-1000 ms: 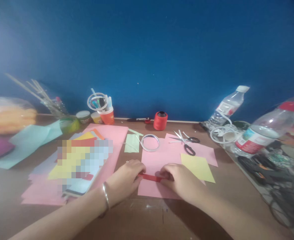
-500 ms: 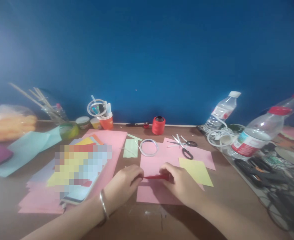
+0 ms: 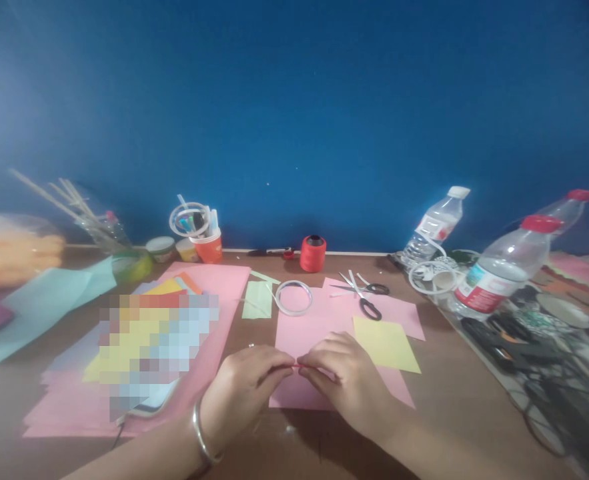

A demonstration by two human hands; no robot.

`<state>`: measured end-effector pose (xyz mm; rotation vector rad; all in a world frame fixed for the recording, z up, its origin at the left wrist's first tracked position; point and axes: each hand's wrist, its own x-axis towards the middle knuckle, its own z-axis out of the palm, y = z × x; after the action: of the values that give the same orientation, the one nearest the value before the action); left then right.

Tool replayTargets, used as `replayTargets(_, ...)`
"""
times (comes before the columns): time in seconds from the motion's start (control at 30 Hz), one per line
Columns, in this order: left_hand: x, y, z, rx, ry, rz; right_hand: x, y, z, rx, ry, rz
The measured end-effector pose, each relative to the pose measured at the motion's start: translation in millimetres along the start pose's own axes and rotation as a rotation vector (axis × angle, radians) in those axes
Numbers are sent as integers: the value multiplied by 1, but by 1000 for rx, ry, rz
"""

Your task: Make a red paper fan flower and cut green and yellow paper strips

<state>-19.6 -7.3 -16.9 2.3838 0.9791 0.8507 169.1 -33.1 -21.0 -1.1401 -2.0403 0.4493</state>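
Observation:
Between my two hands runs a thin red strip (image 3: 297, 365), mostly hidden by the fingers; its material is hard to make out. My left hand (image 3: 247, 387), with a silver bangle on its wrist, pinches the left end. The right part is pinched by my right hand (image 3: 349, 383), fingertips almost touching those of the left. Both hands are held over pink paper (image 3: 294, 397). Just beyond them lies a ring-shaped roll of clear tape (image 3: 277, 306). Scissors (image 3: 371, 309) with black handles lie open beyond my right hand, near a yellow paper square (image 3: 387, 343).
On the left, a pixelated phone-like object and coloured papers rest on pink sheets (image 3: 229, 300). A red thread spool (image 3: 313, 255) and an orange cup (image 3: 209, 248) of pens stand by the wall. Bottles (image 3: 504, 273) and black cables (image 3: 504, 343) crowd the right side.
My hands have come closer together, the right one moving left along the red strip, so less of it shows. The whole view has shifted slightly.

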Motion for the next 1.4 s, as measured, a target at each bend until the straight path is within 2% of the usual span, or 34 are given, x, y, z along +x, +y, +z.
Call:
replayTargets(0.17, 1, -4, -3, 3, 45, -93, 1, 4, -5, 82, 88, 45)
replayTargets(0.27, 2, -7, -4, -22, 78, -166, 1, 10, -9, 167, 152, 134)
replayTargets(0.4, 2, -7, -4, -37, 90, -192, 2, 16, -9, 360, 176, 238)
replayTargets(0.5, 2, -4, -4, -12, 68, -141, 2, 18, -6, 453, 177, 248)
replayTargets(0.6, 2, -2, -5, -11, 39, -19, 2, 13, -3, 457, 148, 214)
replayTargets(0.77, 1, -4, -3, -9, 84, 138, 4, -2, -4, 317, 79, 146)
replayTargets(0.87, 0, -6, -2, 22, 21, 203, 3, -7, -2, 215, 49, 83)
replayTargets(1.03, -2, -5, -3, 132, 0, 258, 0, -6, 2, 173, 78, 33)
replayTargets(1.2, -2, -4, -4, 253, 13, 271, -1, -7, 1, 196, 71, 86)
replayTargets(1.4, -2, -6, -7, 315, 99, 300, 0, 1, -6, 248, 127, 155)
